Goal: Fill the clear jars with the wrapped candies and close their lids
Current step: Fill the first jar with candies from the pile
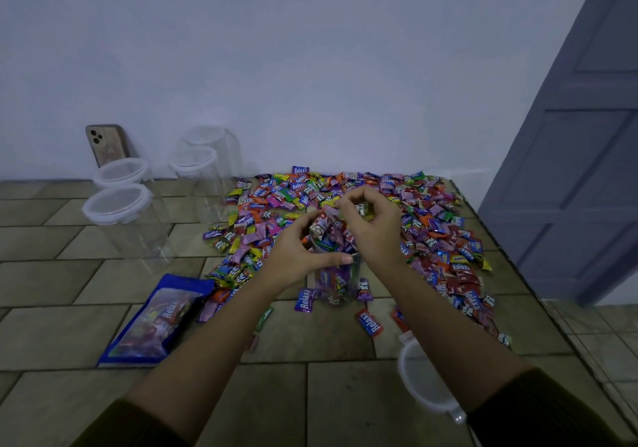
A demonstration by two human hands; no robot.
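Head view: filling step, left hand (303, 249) grips the nearly full jar (340, 279), right hand (374, 225) pinches candies (361, 209) above it; next likely drop, then lid (424, 388).

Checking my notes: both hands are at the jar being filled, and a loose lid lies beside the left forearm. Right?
No: the head view shows the loose lid beside the right forearm. Left hand and right hand are at the jar.
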